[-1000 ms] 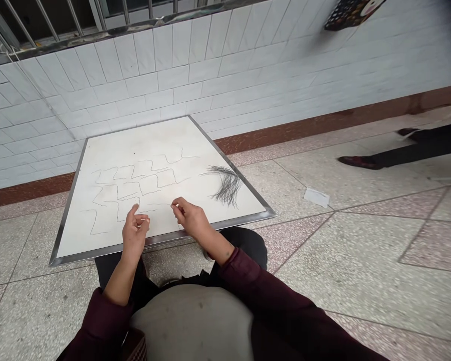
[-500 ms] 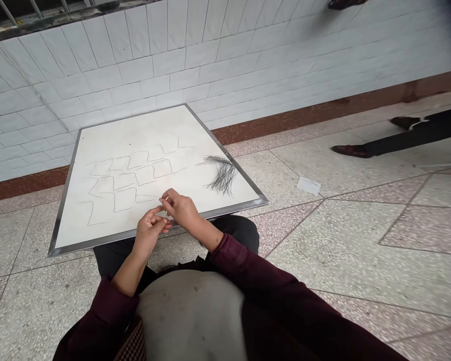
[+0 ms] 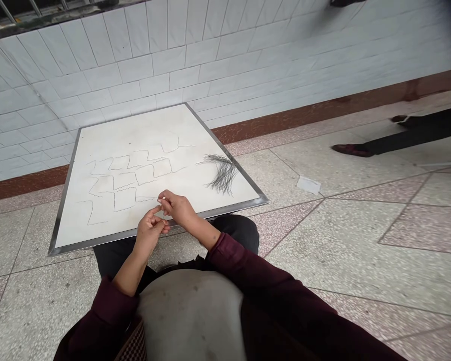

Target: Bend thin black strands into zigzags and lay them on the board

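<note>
Over the near edge of the white board (image 3: 165, 120), both my hands are close together with fingertips pinched. My left hand (image 3: 149, 229) is palm-up at the metal rim, thumb and fingers closed on what looks like a thin wire, barely visible. My right hand (image 3: 178, 208) pinches the same fine piece just above and to the right. Beyond the hands, several thin dark wires bent into stepped shapes (image 3: 135, 176) lie in rows on the board. To the right is a loose pile of straighter thin dark wires (image 3: 224, 175).
A grey metal frame (image 3: 108, 241) edges the board, which rests over my knees. Behind it rises a white tiled wall (image 3: 154, 65). White paper (image 3: 308, 185) lies on the speckled floor at right, near another person's shoe (image 3: 353, 150) and dark trouser legs.
My right hand has shifted slightly left, staying pinched beside the left. The bent wires and the pile look the same. The other person's rear foot has moved a little.
</note>
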